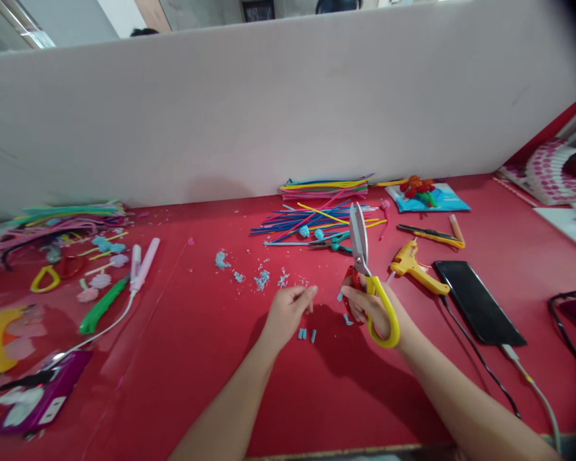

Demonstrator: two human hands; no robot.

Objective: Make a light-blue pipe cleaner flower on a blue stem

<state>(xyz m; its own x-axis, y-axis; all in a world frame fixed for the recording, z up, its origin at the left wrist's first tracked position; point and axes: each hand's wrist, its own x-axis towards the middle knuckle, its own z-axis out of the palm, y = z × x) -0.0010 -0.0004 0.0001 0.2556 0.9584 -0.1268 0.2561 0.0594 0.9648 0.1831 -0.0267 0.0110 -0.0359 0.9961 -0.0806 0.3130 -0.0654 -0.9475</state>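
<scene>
My right hand [372, 306] grips a pair of scissors [360, 240] with one red and one yellow handle. Their blades point up, away from me, and look nearly together. My left hand [288, 312] hovers over the table with thumb and fingertips pressed together; whatever may be between them is too small or hidden. Just below it lie several short light-blue pieces [303, 333]. A couple more blue bits [348, 319] lie beside my right hand. Beyond my left hand are small heaps of blue fluffy clippings [262, 280].
Pipe cleaners [312, 218] lie at the back near pliers [333, 243]. To the right are a yellow glue gun [417, 269], a utility knife [432, 235] and a phone [480, 302] with cables. At left are a green-handled tool [103, 307] and a purple power strip [52, 390].
</scene>
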